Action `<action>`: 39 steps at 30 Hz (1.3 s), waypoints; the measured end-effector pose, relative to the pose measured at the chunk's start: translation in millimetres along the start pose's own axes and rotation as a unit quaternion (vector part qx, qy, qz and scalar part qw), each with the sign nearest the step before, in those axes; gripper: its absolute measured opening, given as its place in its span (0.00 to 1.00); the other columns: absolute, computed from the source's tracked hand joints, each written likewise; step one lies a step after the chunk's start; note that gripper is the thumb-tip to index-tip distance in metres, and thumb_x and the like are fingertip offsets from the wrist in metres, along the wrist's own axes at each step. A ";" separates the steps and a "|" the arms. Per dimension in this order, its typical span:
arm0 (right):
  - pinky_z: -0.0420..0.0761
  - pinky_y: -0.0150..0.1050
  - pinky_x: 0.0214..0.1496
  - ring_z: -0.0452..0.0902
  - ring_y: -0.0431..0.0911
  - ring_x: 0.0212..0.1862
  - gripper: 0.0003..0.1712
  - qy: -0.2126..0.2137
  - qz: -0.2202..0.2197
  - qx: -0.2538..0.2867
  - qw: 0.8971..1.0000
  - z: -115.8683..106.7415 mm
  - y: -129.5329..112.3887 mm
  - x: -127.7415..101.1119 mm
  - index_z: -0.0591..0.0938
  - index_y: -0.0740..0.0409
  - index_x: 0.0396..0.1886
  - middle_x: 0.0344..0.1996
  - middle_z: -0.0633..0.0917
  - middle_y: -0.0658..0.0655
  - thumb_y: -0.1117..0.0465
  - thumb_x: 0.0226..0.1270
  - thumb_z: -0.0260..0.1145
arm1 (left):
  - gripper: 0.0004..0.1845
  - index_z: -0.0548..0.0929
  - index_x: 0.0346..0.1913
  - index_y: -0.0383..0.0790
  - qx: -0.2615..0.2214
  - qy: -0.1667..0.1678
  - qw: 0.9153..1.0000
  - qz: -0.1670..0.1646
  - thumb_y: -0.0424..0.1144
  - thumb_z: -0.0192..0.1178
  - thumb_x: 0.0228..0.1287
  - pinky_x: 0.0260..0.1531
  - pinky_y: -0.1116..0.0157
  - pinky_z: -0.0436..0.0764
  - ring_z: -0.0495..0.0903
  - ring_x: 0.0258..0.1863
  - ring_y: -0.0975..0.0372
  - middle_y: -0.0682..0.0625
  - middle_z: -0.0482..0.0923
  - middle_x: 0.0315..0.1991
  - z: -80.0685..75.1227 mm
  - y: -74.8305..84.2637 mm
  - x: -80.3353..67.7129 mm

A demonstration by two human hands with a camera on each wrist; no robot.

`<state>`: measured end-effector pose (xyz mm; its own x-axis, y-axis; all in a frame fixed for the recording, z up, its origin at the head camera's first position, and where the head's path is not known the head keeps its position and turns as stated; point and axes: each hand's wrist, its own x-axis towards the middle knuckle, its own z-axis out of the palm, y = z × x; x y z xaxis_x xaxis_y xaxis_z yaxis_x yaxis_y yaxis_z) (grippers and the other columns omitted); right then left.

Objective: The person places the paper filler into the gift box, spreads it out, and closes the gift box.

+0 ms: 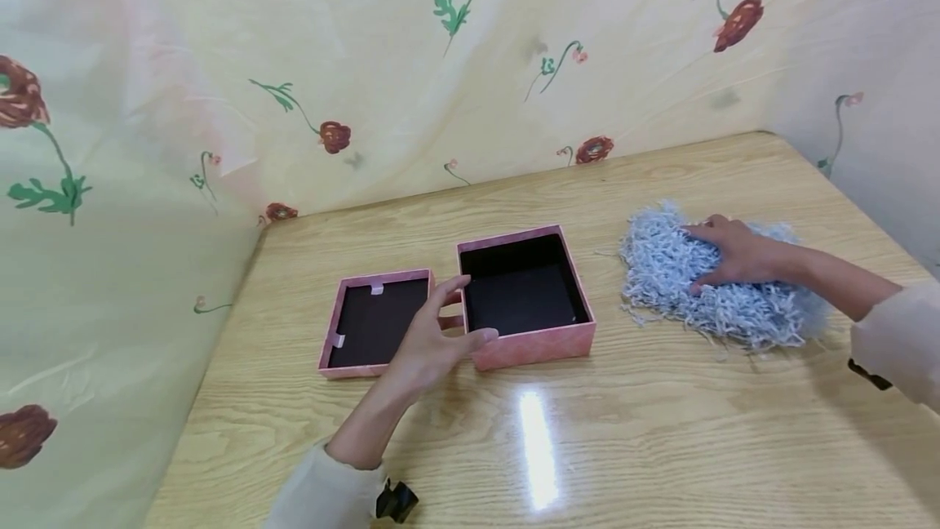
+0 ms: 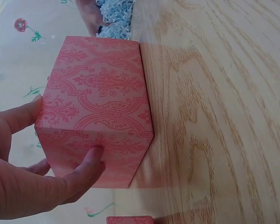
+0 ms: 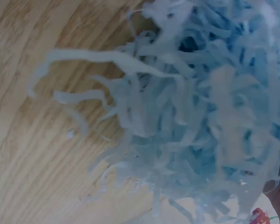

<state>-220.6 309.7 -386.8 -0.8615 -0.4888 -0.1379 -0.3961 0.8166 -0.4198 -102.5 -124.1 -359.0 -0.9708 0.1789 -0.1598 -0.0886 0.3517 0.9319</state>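
Pink box (image 1: 525,294) upright, open upward, left hand (image 1: 433,345) gripping its corner, right hand (image 1: 734,255) flat on shredded paper (image 1: 705,284)

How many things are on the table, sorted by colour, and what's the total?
Pink: 2, the open box that the left hand holds at its corner, and its lid lying upturned beside it.
Light blue: 1, the heap of shredded paper under the right hand.
Total: 3
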 end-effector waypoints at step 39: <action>0.59 0.69 0.60 0.50 0.76 0.65 0.49 0.016 0.089 0.122 0.988 -20.7 2.9 -7.7 0.60 0.73 0.68 0.65 0.60 0.80 0.55 0.55 0.74 | 0.41 0.64 0.70 0.59 -0.012 -0.002 1.000 0.001 0.43 0.72 0.55 0.48 0.56 0.79 0.72 0.57 0.46 0.42 0.60 0.68 0.9 1.2 -1.9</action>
<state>-221.8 322.2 -368.3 -0.9215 -0.3316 -0.2021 -0.1532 0.7887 -0.5953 -100.5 -123.2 -357.9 -0.9700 0.1829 -0.1601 -0.0929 0.3295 0.9396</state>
